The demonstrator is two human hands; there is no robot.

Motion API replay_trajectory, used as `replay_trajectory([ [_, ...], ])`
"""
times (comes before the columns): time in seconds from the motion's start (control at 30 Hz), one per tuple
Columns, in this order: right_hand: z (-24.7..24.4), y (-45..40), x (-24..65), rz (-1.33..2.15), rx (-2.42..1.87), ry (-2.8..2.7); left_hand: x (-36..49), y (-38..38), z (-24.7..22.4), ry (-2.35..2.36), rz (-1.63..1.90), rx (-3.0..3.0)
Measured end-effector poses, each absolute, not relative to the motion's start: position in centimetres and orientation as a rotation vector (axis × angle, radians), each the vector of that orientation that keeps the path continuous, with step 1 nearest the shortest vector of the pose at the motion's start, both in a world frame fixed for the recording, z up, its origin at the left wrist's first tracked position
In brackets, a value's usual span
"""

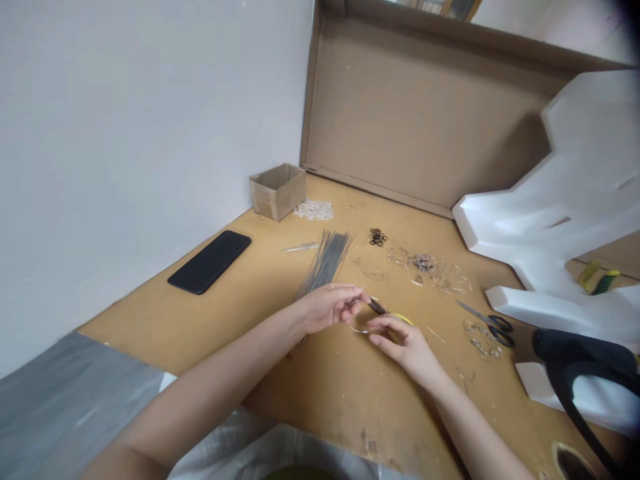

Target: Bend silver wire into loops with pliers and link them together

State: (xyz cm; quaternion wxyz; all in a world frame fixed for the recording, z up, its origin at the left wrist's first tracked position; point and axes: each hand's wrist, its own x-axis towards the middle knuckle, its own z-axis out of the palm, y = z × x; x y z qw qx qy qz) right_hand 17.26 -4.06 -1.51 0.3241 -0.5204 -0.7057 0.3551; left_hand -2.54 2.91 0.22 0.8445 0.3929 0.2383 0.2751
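Note:
My left hand (334,308) is closed in a pinch over the near end of a bundle of grey wires (327,257). Between its fingertips a small shiny metal piece shows; its exact shape is hidden. My right hand (403,343) lies low over the table just to the right, fingers bent and apart, with nothing visible between thumb and fingers. A thin curved wire (358,330) is close to its fingertips. Behind the right hand lie pliers (377,306) with a dark head and a yellow handle, partly covered by the fingers.
Black rings (377,237), tangled wire pieces (425,263) and black-handled scissors (499,327) lie on the right. A black phone (210,262), tweezers (301,247), a small cardboard box (279,193) and a clear bead-like pile (315,209) are farther left. White foam (565,180) borders the right.

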Motion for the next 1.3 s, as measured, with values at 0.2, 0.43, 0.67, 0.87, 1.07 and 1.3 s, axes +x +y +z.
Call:
replay_trajectory([
  [0.2,-1.0,-4.5,15.8,1.132,-1.373,-1.695,-2.3,2.8,0.0,0.511,0.587,0.832],
  [0.43,-1.2,-4.5,16.0,1.081,-1.366,-1.664,-2.2,2.8,-0.2,0.530,0.572,0.832],
  [0.67,-1.7,-4.4,16.2,0.985,-1.411,-1.625,-2.0,2.6,-0.2,0.573,0.559,0.870],
  [0.87,-1.6,-4.5,16.5,0.815,-1.437,-1.694,-1.7,2.7,-0.2,0.569,0.536,0.866],
  [1.07,-0.9,-4.5,16.8,0.721,-1.457,-1.762,-1.3,2.7,-0.6,0.686,0.547,0.976],
  [1.3,1.0,-4.0,17.0,0.727,-1.449,-1.923,-0.9,2.1,-0.5,0.790,0.496,1.211],
])
